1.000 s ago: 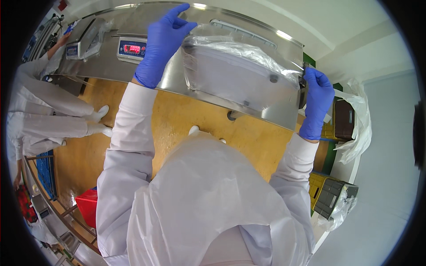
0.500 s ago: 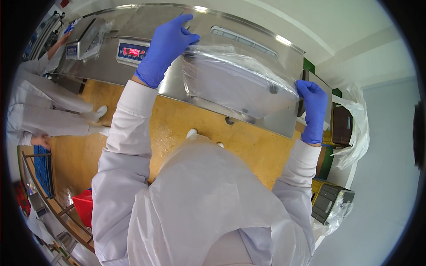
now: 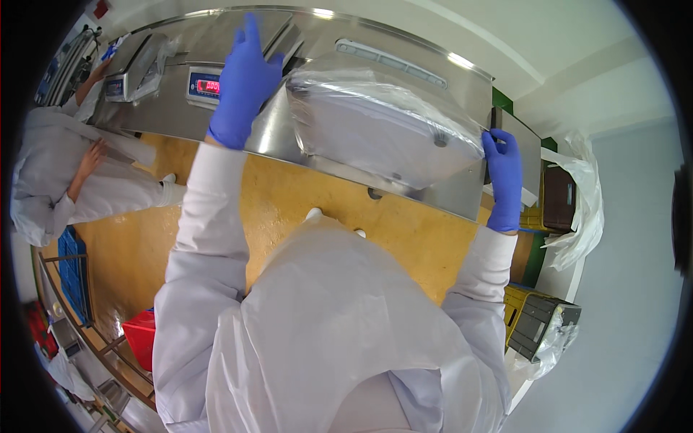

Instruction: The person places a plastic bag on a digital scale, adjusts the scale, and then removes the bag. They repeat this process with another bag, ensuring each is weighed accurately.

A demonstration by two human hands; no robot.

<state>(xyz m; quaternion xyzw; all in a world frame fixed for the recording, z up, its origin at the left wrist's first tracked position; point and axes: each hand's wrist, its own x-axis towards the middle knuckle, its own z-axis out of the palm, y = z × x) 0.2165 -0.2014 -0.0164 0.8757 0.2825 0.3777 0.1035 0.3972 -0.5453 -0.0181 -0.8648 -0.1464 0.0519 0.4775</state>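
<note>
A large clear plastic bag is spread across the front of the steel table, with a pale flat shape showing through it. I cannot tell whether that shape is inside or under the bag. My right hand is closed at the bag's right edge, fingers curled in a pinch on the plastic. My left hand, off the bag, has its fingers stretched out and thumb apart. It hovers beside a bench scale, partly covering the red-lit display. Both hands wear blue gloves.
Behind the bag, a long pale slotted bar lies on the steel table. A second scale stands at the far left by a co-worker. Crates with loose plastic stand at right; a red bin is lower left.
My left hand has let go of the bag's upper left corner and moved left toward the scale, fingers opening. My right hand stays at the bag's edge. The co-worker's lower arm has lifted.
</note>
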